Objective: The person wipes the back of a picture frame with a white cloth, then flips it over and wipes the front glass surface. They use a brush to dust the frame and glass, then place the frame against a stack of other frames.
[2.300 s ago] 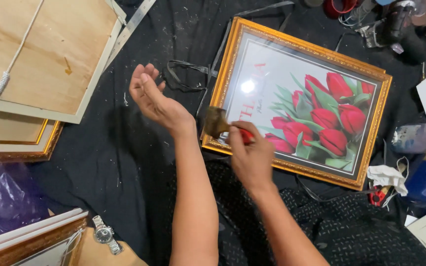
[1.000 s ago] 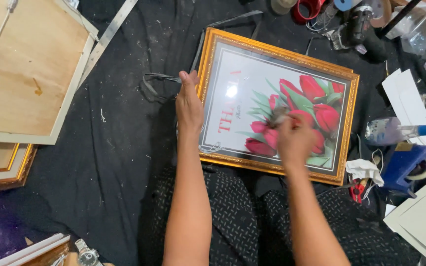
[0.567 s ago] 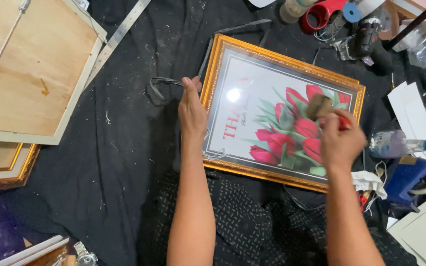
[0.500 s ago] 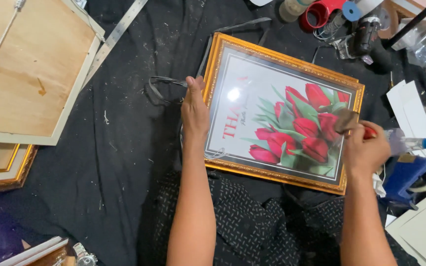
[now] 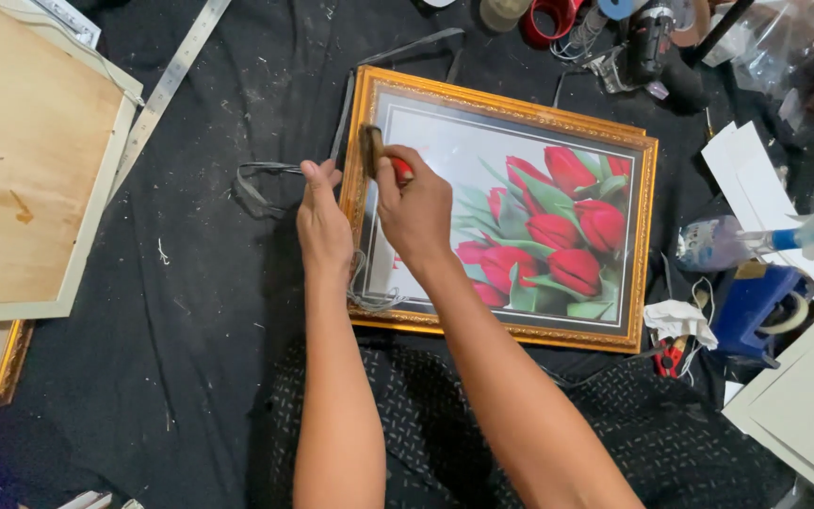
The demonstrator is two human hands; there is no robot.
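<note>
Right hand [image 5: 416, 209] fisted around a small brush [image 5: 372, 151] with a red handle — bristle end pressed at the left border of the gold-framed tulip picture [image 5: 558, 221], near its top-left corner. Left hand [image 5: 323, 221] flat, fingers together, resting on the black cloth [image 5: 200, 311] just beside the frame's left edge, at 9 o'clock of the right hand; it holds nothing. Picture lies flat, centre of view, glass up, red tulips on white.

At 9 o'clock of the hands, a dark strap loop [image 5: 256, 184] on the cloth. Toward 10 o'clock, a metal ruler [image 5: 170, 85] and a wooden backing board [image 5: 30, 160]. At 3 o'clock past the frame — a spray bottle [image 5: 741, 243], a blue tape dispenser [image 5: 756, 302], a crumpled tissue [image 5: 675, 320]. At 1 o'clock, tape rolls [image 5: 548, 17].
</note>
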